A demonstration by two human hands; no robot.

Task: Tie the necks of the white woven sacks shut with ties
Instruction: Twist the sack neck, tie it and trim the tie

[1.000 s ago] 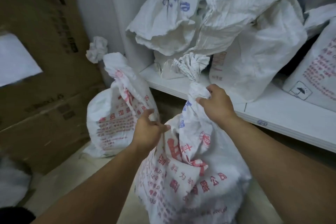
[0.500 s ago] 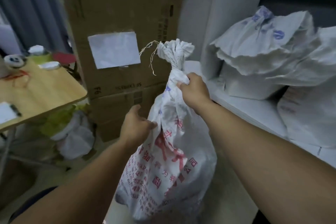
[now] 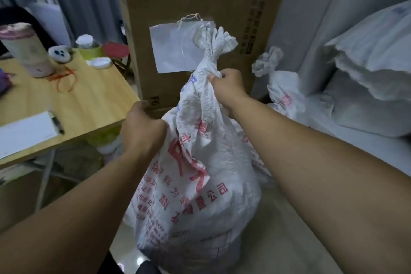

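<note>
A full white woven sack with red print hangs in front of me. Its neck is bunched and cinched, and the gathered top flares above with loose threads. My right hand grips the sack's neck just below that bunch. My left hand grips the sack's upper left shoulder. A second sack with a bunched, closed neck stands behind on the right. Red string lies on the wooden table.
A wooden table at left carries a canister, small jars, lids, paper and a pen. Large cardboard boxes stand right behind the sack. More white sacks are piled on a white shelf at right.
The view has swung left with the sack carried along, away from the shelf toward the table. My left hand has moved up onto the sack's shoulder; my right hand keeps its grip on the neck.
</note>
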